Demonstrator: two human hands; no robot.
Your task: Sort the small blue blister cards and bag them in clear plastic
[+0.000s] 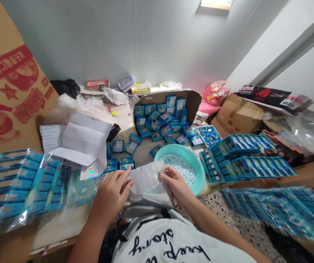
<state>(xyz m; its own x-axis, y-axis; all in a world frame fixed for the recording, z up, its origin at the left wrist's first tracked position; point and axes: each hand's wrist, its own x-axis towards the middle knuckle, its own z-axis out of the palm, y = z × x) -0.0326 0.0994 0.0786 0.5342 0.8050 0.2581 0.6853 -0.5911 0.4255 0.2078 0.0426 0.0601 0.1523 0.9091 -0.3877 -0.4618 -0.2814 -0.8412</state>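
Note:
A clear plastic bag (148,182) with a row of white, box-like pieces showing through it lies between my hands, close to my lap. My left hand (115,188) grips its left side, thumb and fingers bent at the edge. At the right edge, my right hand (176,182) pinches the plastic between thumb and fingers. Just beyond my right hand is a turquoise basin (200,175) of small pale-blue pellets. Small blue boxes (126,162) lie beyond my left hand. What exactly the white pieces are, I cannot make out.
An open carton (196,100) spills small blue boxes onto the table. Blue display packs (263,166) are stacked at the right, and wrapped packs (11,182) at the left. Folded white cards (82,137) lie left of centre. A tall cardboard box (14,84) stands far left.

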